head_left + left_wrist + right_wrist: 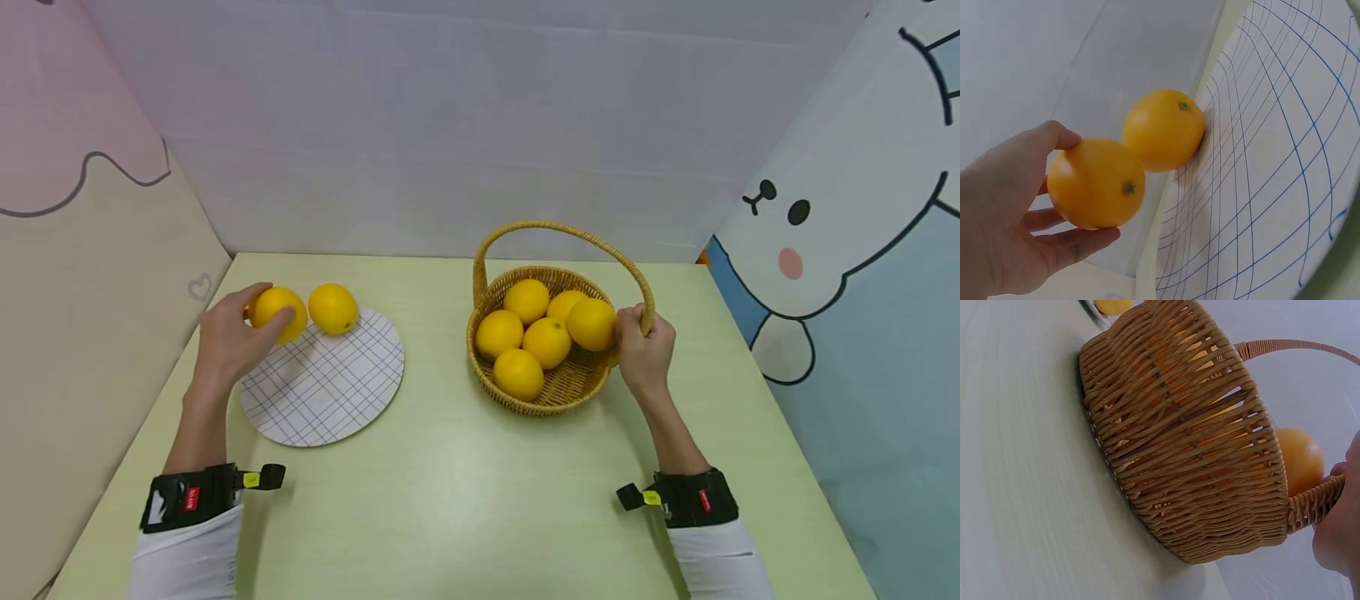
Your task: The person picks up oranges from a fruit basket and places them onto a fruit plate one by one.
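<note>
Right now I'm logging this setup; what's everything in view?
Table: 1, pale green, centre
Backdrop: 1, pale grey, behind table
Panels: 2, pink-cream left, blue-white right
Plate: 1, white with blue lines, table left
Basket: 1, tan, on table, right of plate
Oranges: 8 visible, yellow-orange; six in basket, one at plate edge, one held
Sleeves: 2, white, on arms
Wristbands: 2, black, at cuffs
Left hand: 1, bare, holding an orange
Right hand: 1, bare, gripping basket handle

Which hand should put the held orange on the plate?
Probably the left hand: it holds that orange right by the checked plate. The right hand is farther from the plate and grips the basket handle.
</note>
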### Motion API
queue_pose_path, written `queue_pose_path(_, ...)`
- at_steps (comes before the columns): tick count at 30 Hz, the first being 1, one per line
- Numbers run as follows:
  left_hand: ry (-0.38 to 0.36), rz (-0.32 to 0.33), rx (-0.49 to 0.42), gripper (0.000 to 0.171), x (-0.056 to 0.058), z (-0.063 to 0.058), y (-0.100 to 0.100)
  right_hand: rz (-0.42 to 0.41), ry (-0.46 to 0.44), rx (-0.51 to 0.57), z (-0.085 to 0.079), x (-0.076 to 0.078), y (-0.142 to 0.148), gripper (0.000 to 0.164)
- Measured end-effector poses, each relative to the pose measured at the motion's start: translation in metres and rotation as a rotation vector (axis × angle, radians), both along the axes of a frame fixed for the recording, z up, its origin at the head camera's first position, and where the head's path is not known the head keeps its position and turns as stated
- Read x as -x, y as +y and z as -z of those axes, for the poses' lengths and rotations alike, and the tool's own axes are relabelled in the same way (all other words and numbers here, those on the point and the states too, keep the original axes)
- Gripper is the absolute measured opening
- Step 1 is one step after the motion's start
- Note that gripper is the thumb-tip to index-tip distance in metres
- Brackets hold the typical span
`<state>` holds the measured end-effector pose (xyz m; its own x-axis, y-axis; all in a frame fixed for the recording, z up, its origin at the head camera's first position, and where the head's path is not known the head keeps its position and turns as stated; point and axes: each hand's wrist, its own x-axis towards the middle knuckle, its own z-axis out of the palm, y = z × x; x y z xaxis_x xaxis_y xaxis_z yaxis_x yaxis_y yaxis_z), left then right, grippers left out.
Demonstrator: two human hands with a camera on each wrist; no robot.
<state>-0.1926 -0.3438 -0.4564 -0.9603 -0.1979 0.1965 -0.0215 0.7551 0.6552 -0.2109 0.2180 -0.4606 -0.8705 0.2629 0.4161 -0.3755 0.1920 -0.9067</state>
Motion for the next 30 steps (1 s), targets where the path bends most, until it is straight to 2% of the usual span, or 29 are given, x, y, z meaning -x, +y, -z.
queue_pose_path(7, -0.057, 0.003, 0.000, 0.070, 0.003, 0.010, -0.005, -0.005, -0.001, 0.006, 0.002, -0.001, 0.000, 0.043)
queue_pose_path(21, -0.168, 0.009, -0.022, 0.076, 0.006, 0.020, -0.008, -0.012, 0.010, 0.004, 0.002, 0.001, 0.000, 0.044)
queue_pose_path(30, -0.199, 0.015, -0.020, 0.077, 0.008, 0.025, -0.009, -0.001, -0.017, 0.006, 0.001, 0.000, 0.000, 0.044)
